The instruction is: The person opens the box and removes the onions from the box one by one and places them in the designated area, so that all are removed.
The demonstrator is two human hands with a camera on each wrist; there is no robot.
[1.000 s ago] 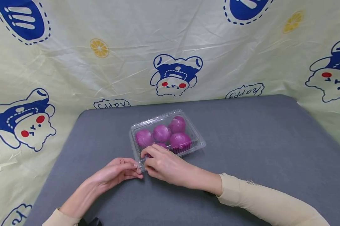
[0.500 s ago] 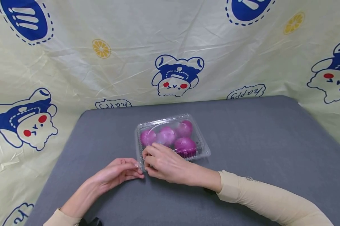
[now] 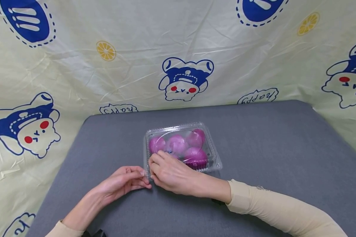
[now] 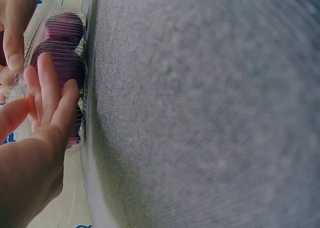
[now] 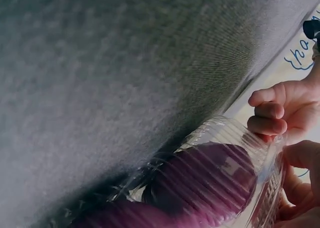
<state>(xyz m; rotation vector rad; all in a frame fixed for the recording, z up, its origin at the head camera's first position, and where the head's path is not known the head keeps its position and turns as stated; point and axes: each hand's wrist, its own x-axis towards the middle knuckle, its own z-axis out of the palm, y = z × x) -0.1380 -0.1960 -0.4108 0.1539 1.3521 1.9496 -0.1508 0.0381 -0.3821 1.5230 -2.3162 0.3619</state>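
Gray table [image 3: 269, 144] around lidded box [image 3: 178, 127]

Clear rectangular plastic box [image 3: 217, 163]: one
Round purple balls [image 3: 196, 157]: at least five
Bare hands [image 3: 173, 175]: two
Beige sleeves [image 3: 272, 204]: two
Grey table [image 3: 267, 141]: one

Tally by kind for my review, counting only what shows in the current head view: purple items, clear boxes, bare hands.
Purple, rounded, onion-like items: 5 showing; the right hand partly covers one and may hide more
Clear rectangular plastic box: 1
Bare hands, the right and the left hand: 2
Total: 8
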